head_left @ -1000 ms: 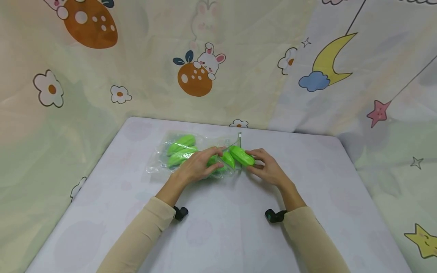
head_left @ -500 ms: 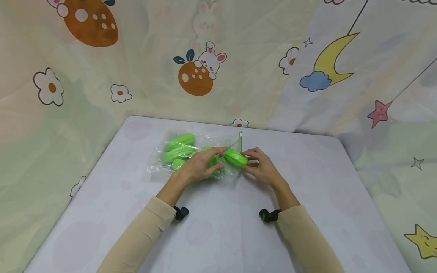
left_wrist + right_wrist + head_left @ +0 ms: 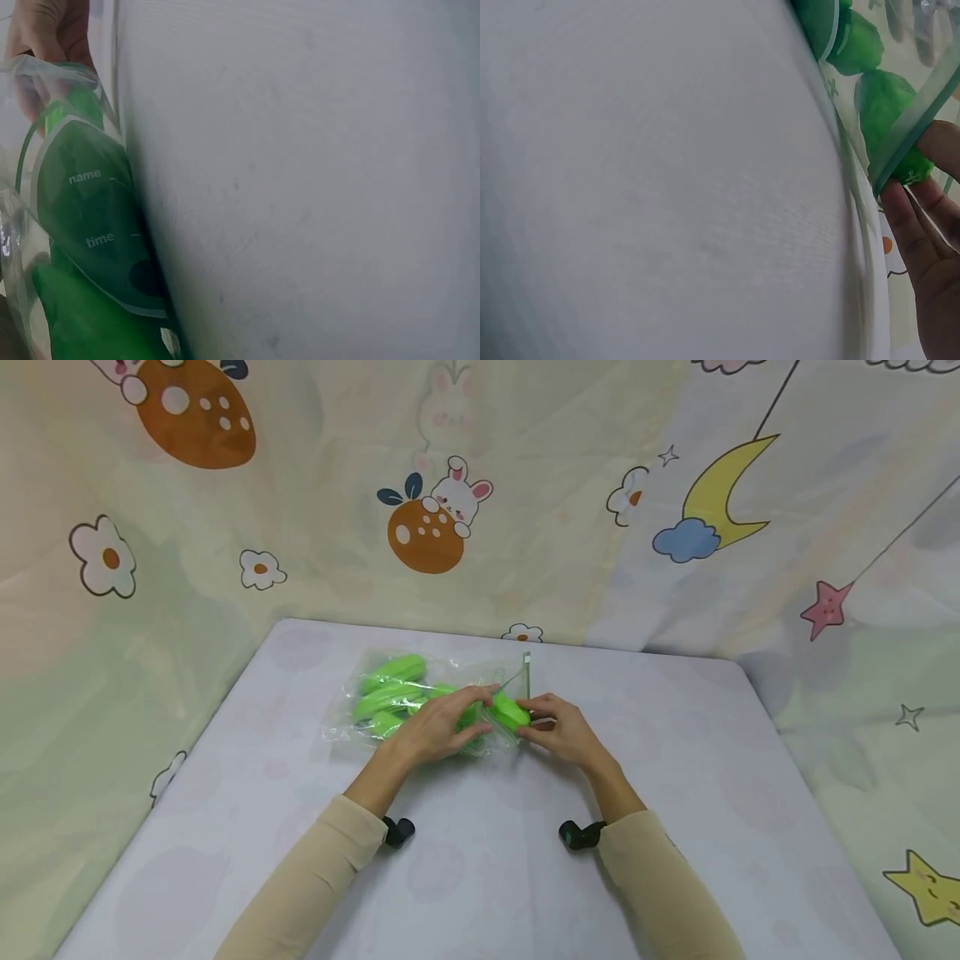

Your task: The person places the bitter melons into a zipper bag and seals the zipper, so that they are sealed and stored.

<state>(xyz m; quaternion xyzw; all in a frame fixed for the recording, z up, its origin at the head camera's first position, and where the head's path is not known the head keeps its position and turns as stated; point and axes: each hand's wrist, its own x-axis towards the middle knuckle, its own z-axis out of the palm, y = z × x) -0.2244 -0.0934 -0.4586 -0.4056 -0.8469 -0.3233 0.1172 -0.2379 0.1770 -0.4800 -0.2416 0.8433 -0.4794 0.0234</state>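
A clear zip bag (image 3: pixel 339 725) lies near the back of the table, with several bright green, ridged, gourd-shaped pieces (image 3: pixel 393 670) inside. My left hand (image 3: pixel 429 732) pinches the bag's edge by its mouth, which faces right. Fingers and thumb of my right hand (image 3: pixel 561 728) grip the outer end of one more green gourd-shaped piece (image 3: pixel 512 713); its other end is inside the mouth. In the right wrist view, the bag's green zip strip (image 3: pixel 911 135) crosses over this piece. Printed words "name" and "time" show on the bag's label (image 3: pixel 86 202) in the left wrist view.
A white cloth covers the table (image 3: pixel 480 877). Behind it hangs a patterned curtain (image 3: pixel 555 527) with rabbits, flowers and a moon. Both wrists carry small black cameras (image 3: pixel 399 832).
My right hand has moved left, carrying the green gourd-shaped piece from outside the bag's mouth partly into it. Pieces inside have shifted slightly left. The left hand stays in place.
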